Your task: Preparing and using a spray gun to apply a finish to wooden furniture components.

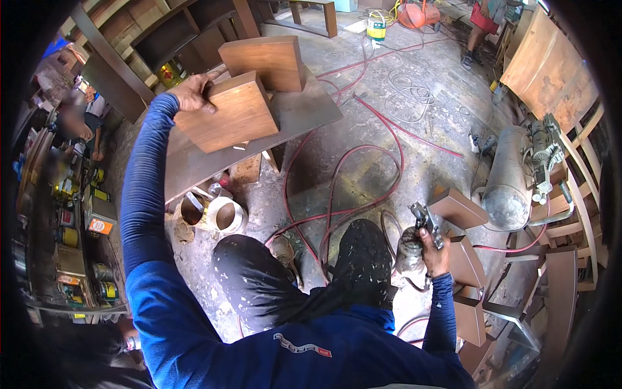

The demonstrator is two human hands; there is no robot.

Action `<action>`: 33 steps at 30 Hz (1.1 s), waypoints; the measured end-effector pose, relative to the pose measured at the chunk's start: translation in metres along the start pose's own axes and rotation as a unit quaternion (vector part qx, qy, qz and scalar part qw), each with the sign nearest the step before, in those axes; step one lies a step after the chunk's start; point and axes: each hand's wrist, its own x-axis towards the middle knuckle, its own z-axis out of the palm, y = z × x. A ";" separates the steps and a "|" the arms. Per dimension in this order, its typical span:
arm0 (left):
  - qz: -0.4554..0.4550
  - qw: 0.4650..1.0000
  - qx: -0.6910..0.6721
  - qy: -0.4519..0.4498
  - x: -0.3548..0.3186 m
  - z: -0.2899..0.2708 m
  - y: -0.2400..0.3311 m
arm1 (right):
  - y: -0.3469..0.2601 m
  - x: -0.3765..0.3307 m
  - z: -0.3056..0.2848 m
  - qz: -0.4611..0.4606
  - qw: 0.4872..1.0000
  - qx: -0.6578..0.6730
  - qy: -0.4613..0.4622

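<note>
My left hand grips the upper left corner of a brown wooden panel, thumb on its front face and fingers behind. The panel stands tilted on a dark low table. Just behind it, a second brown wooden panel stands on the same table. My right hand is closed around a metal spray gun, held low by my right knee and away from the panels. The gun's paint-spattered cup hangs beside my fingers.
Red hoses loop across the concrete floor. A white bucket stands below the table. Brown panels lean at my right, near a compressor tank. Cans fill the left shelf. Another person's leg shows far right.
</note>
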 end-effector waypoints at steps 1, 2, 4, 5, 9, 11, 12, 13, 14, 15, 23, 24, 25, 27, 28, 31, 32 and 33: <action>-0.005 0.995 -0.091 -0.040 0.002 -0.007 0.017 | 0.001 -0.007 -0.003 0.006 1.000 -0.003 0.010; -0.008 0.995 -0.101 -0.021 0.004 -0.019 0.018 | -0.007 -0.012 -0.003 0.015 1.000 -0.019 0.014; 0.035 0.998 -0.045 0.007 0.033 -0.047 0.007 | 0.061 -0.019 0.007 -0.008 0.988 -0.118 0.100; 0.001 0.993 -0.097 0.067 0.045 -0.054 0.000 | 0.028 -0.023 0.009 0.036 0.997 -0.058 0.043; 0.008 0.970 0.194 0.146 0.142 -0.057 -0.017 | 0.039 -0.052 0.012 0.113 0.984 -0.091 0.108; 0.088 0.982 0.142 0.092 0.178 -0.054 -0.045 | 0.046 -0.063 0.024 0.069 0.978 -0.053 0.192; 0.073 0.982 0.167 0.047 0.198 -0.045 -0.056 | 0.039 -0.066 0.027 0.074 0.974 -0.041 0.211; 0.058 0.980 0.190 0.002 0.214 -0.041 -0.058 | 0.033 -0.070 0.029 0.080 0.969 -0.030 0.231; 0.068 0.980 0.188 0.005 0.226 -0.043 -0.055 | 0.061 -0.073 0.024 0.094 0.964 -0.053 0.244; 0.043 0.986 0.159 -0.010 0.227 -0.041 -0.051 | 0.042 -0.074 0.029 0.037 0.968 -0.009 0.250; -0.072 0.988 0.122 0.056 0.140 -0.072 -0.099 | -0.035 -0.036 0.049 0.046 0.968 -0.086 0.230; -0.104 0.982 0.142 0.062 0.126 -0.074 -0.118 | -0.041 -0.031 0.048 0.095 0.976 -0.067 0.184; -0.120 0.981 0.140 0.064 0.112 -0.072 -0.151 | -0.030 -0.021 0.047 0.075 0.985 -0.052 0.147; -0.157 0.973 0.125 0.112 0.065 -0.068 -0.226 | -0.036 0.007 0.060 -0.001 0.994 -0.068 0.083; -0.200 0.972 0.053 0.111 0.034 -0.068 -0.243 | -0.030 0.018 0.065 0.008 0.997 -0.061 0.043; -0.175 0.948 0.172 0.204 -0.007 -0.065 -0.165 | 0.062 0.045 0.052 0.133 0.883 0.448 -0.035; -0.174 0.950 0.072 0.250 -0.012 -0.054 -0.112 | 0.045 0.054 0.057 0.190 0.821 0.538 0.024; -0.227 0.958 0.031 0.173 -0.022 -0.064 -0.051 | 0.028 0.089 0.104 0.216 0.814 0.535 -0.069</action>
